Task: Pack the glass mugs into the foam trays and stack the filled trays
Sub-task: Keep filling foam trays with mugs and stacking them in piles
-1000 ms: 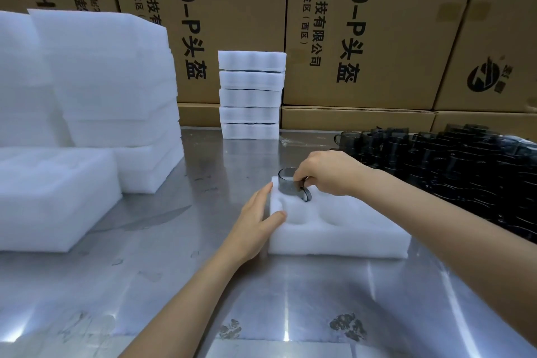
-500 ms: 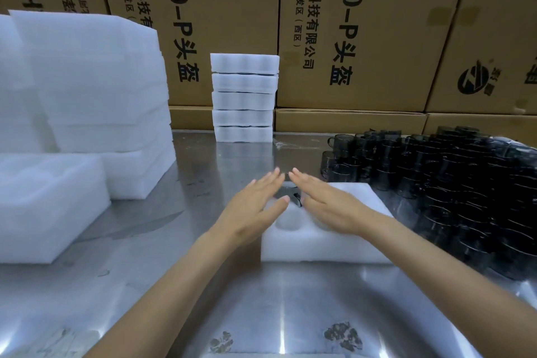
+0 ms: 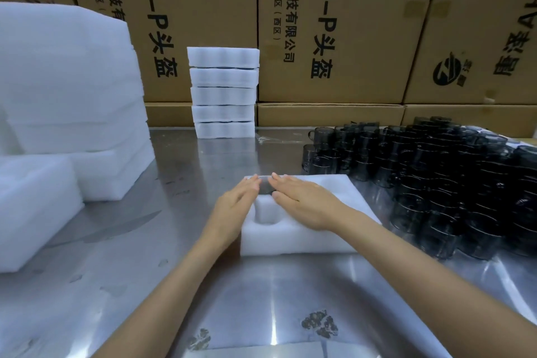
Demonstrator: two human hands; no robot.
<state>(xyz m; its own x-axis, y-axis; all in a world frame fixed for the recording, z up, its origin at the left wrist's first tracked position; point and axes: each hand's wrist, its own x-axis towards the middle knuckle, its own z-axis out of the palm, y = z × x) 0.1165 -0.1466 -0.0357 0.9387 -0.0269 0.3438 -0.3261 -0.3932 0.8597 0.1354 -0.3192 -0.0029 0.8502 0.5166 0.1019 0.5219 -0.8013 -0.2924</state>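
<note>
— Nearest us, both hands flat on the tray (image 3: 293,237): left hand (image 3: 232,206) and right hand (image 3: 302,200), fingers straight, gripping nothing, pressing a mug (image 3: 266,186) into the far-left pocket.
— Risk?
— I'd say pressing off-centre could tip the mug, or its handle might catch the foam. The near pocket (image 3: 265,216) is unfilled.
— Behind?
— Loose mugs (image 3: 436,171) crowd just right of the tray; a careless elbow might topple them. Filled trays (image 3: 223,93) are stacked at the back

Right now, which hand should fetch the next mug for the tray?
Probably the right hand: the loose mugs crowd the table on its side of the foam tray. The left hand would have to cross over.
</note>
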